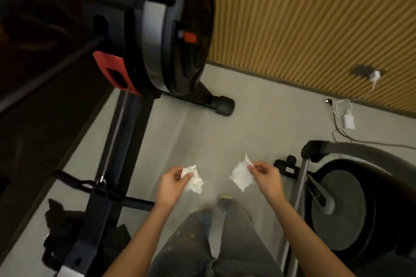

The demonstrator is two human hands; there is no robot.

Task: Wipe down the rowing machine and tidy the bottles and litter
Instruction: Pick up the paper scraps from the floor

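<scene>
Standing on a grey floor, looking straight down past legs in jeans and 2 shoes. Gripping a crumpled tissue in the left hand, with fingers and thumb curled round its upper edge and the white wad hanging below. Pinching a flatter tissue in the right hand by 1 upper corner between thumb and fingertips, with the sheet dangling just left of the hand. Holding the 2 hands well apart above the floor, just ahead of the shoes, in the gap between 2 machines and touching neither. To the left, the rowing machine: a round black flywheel housing at the top, a red panel beside it, and a dark rail with a silvery chain running down toward the lower left. Resting on the floor nearer the wall, its front foot with a black end cap. Beside the rail at lower left, a dark bundle on the floor, too blurred to name. At the right edge, part of another exercise machine with a grey disc and a curved grey frame. Along the back, a wall of yellowish slats with a white plug in a socket, and below it, on the floor near the wall, a white charger with thin cables trailing away.
</scene>
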